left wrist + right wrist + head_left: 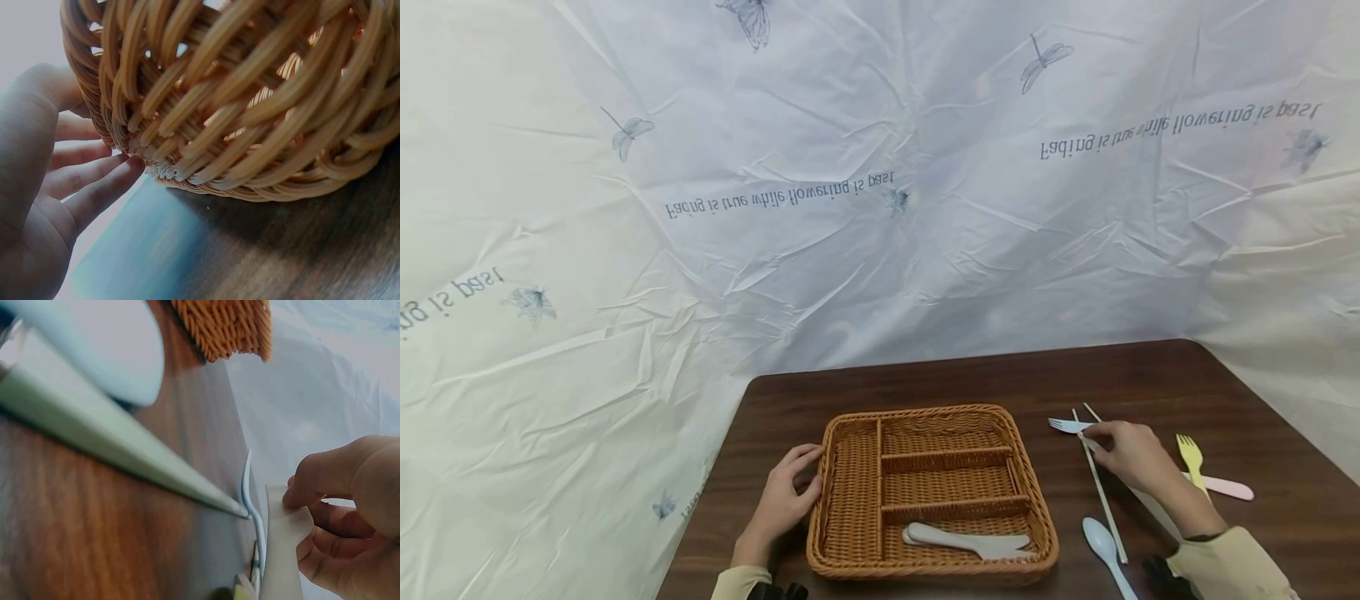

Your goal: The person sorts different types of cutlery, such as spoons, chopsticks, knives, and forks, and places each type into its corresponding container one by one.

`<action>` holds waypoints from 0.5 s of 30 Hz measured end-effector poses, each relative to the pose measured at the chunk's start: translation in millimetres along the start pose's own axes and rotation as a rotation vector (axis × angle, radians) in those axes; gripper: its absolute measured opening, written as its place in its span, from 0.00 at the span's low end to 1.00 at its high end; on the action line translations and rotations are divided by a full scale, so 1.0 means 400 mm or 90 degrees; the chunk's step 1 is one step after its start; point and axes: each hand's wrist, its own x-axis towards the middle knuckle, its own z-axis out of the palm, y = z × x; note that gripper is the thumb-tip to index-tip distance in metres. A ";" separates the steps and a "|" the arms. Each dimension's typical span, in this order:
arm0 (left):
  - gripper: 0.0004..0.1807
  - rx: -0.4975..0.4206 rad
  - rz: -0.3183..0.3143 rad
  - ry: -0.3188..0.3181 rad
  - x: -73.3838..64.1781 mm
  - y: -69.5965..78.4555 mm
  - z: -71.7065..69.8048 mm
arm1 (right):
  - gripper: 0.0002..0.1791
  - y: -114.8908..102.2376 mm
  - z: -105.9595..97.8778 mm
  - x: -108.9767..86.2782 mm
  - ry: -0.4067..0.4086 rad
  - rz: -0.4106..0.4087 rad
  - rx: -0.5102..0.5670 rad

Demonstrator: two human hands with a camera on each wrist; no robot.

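A brown wicker basket (883, 492) with dividers stands on the table. My left hand (786, 492) rests against its left side, and in the left wrist view its fairly straight fingers (94, 187) touch the woven wall. Whitish plastic knives (966, 542) lie together in the basket's front compartment. My right hand (1131, 454) pinches a flat white plastic knife (282, 550) between thumb and fingers, to the right of the basket. Under and beside that hand are a light blue fork (1066, 425) and a pair of pale chopsticks (1101, 492); the hand partly covers them.
Nearer the front edge lies a light blue spoon (1101, 542). Further right, a yellow fork (1190, 454) crosses a pink utensil handle (1228, 486). The dark wooden table (925, 379) meets a printed white cloth (925, 275) behind and at the sides.
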 end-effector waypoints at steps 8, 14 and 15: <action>0.21 -0.006 -0.012 0.004 0.000 0.005 0.001 | 0.13 -0.033 -0.017 0.009 -0.005 0.000 0.021; 0.21 -0.005 -0.008 0.006 0.000 0.004 0.001 | 0.12 -0.052 -0.020 0.015 0.009 -0.008 0.016; 0.21 -0.004 -0.006 0.005 -0.001 0.003 0.001 | 0.12 -0.055 -0.020 0.016 0.010 -0.009 0.015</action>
